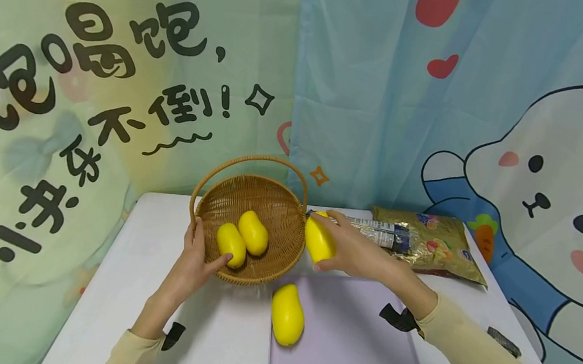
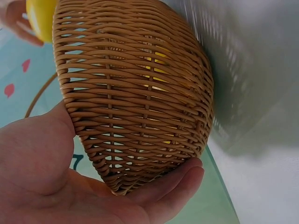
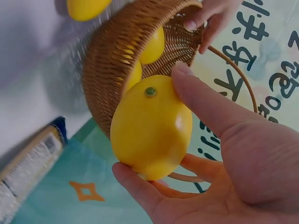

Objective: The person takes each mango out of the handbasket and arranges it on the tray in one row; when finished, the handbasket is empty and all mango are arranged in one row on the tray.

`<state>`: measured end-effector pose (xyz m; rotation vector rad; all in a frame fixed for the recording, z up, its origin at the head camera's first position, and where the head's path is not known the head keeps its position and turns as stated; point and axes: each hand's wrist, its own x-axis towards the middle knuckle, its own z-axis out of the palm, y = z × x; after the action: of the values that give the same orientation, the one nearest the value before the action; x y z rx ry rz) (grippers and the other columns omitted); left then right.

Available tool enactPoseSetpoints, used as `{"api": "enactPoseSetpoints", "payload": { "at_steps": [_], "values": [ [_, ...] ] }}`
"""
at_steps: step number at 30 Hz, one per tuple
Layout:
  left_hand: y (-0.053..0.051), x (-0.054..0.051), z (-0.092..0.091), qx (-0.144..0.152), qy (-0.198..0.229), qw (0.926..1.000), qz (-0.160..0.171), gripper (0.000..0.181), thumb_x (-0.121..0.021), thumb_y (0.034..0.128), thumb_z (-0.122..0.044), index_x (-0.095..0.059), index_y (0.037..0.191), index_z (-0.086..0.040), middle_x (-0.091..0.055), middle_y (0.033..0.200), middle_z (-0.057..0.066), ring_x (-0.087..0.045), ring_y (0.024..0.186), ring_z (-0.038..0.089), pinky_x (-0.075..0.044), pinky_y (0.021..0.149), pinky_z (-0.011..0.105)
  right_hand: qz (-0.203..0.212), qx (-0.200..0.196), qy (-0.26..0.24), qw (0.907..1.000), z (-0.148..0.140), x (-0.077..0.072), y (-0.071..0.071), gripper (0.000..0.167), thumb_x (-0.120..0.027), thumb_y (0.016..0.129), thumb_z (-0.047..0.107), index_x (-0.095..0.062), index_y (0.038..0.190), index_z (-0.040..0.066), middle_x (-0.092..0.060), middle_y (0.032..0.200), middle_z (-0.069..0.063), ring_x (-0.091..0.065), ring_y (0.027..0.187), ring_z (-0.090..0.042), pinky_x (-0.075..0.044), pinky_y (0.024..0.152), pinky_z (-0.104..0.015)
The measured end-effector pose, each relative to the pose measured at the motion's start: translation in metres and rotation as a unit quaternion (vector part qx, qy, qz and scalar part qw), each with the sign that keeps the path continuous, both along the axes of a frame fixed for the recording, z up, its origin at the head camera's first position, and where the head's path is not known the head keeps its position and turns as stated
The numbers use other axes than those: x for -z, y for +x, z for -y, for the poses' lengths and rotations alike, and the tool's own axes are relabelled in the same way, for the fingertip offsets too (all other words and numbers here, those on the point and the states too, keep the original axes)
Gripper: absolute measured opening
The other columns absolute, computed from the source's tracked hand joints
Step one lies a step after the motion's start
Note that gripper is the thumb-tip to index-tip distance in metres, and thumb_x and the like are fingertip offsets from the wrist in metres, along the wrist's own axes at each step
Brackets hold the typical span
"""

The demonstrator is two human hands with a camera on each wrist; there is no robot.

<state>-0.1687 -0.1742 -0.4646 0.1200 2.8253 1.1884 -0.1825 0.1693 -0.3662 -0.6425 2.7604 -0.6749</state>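
Observation:
My left hand (image 1: 193,263) grips the left rim of a brown wicker basket (image 1: 284,225), its thumb over the front edge. The basket has a tall arched handle and tilts with its opening toward me; whether its base touches the table, I cannot tell. Inside lie two yellow mangoes, a left mango (image 1: 230,245) and a right mango (image 1: 253,233). Just beyond the basket's right rim, my right hand (image 1: 352,249) holds another mango (image 1: 319,240) between thumb and fingers. The right wrist view shows the green stem spot on this held mango (image 3: 152,128).
A lilac tray (image 1: 356,335) lies in front on the white table, with one mango (image 1: 287,315) at its left edge. Behind the right hand are a gold bag (image 1: 443,246) and a silver-and-blue packet (image 1: 378,234). A small dark item (image 1: 504,341) lies at the right edge.

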Motion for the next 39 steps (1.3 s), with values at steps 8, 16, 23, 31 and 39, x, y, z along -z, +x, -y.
{"api": "enactPoseSetpoints", "payload": {
  "at_steps": [8,16,23,31,39],
  "values": [
    [0.0,-0.001,0.0,-0.001,-0.001,1.0,-0.004,0.112,-0.067,0.0974,-0.045,0.015,0.16,0.0,0.016,0.166,0.028,-0.046,0.135,0.052,-0.049,0.101,0.054,0.028,0.021,-0.016,0.9993,-0.012,0.037,0.019,0.101,-0.09,0.077,0.034,-0.035,0.159,0.013,-0.025,0.162,-0.028,-0.05,0.133,-0.042,-0.049,0.102,-0.054],
    [-0.001,-0.001,-0.001,0.003,0.003,1.0,0.007,0.111,-0.066,0.0979,-0.045,0.016,0.16,-0.002,0.017,0.166,0.026,-0.048,0.134,0.05,-0.051,0.101,0.052,0.057,0.041,-0.036,0.9968,-0.016,0.072,0.039,0.099,-0.092,0.074,0.033,-0.04,0.156,0.012,-0.03,0.158,-0.03,-0.052,0.131,-0.043,-0.047,0.103,-0.057],
    [-0.001,0.0,0.0,0.001,0.005,0.9999,0.01,0.111,-0.066,0.098,-0.045,0.017,0.16,-0.004,0.019,0.166,0.025,-0.042,0.139,0.05,-0.047,0.105,0.054,0.086,0.056,-0.046,0.9936,-0.014,0.095,0.051,0.098,-0.093,0.073,0.027,-0.042,0.155,0.01,-0.03,0.158,-0.031,-0.049,0.134,-0.046,-0.042,0.108,-0.061],
    [-0.001,0.0,0.0,0.001,0.004,0.9999,0.012,0.111,-0.066,0.098,-0.045,0.017,0.16,-0.003,0.018,0.166,0.025,-0.043,0.139,0.05,-0.048,0.104,0.053,0.096,0.051,-0.048,0.9929,-0.01,0.108,0.06,0.1,-0.093,0.072,0.028,-0.041,0.156,0.011,-0.031,0.158,-0.03,-0.046,0.136,-0.047,-0.04,0.109,-0.064],
    [-0.001,0.0,0.001,-0.001,0.003,1.0,0.005,0.111,-0.067,0.0976,-0.044,0.014,0.16,-0.001,0.016,0.166,0.027,-0.038,0.142,0.052,-0.044,0.109,0.056,0.084,0.05,-0.045,0.9942,-0.005,0.109,0.065,0.1,-0.093,0.071,0.028,-0.041,0.156,0.012,-0.031,0.158,-0.029,-0.049,0.134,-0.044,-0.043,0.108,-0.061]
  ]
}}
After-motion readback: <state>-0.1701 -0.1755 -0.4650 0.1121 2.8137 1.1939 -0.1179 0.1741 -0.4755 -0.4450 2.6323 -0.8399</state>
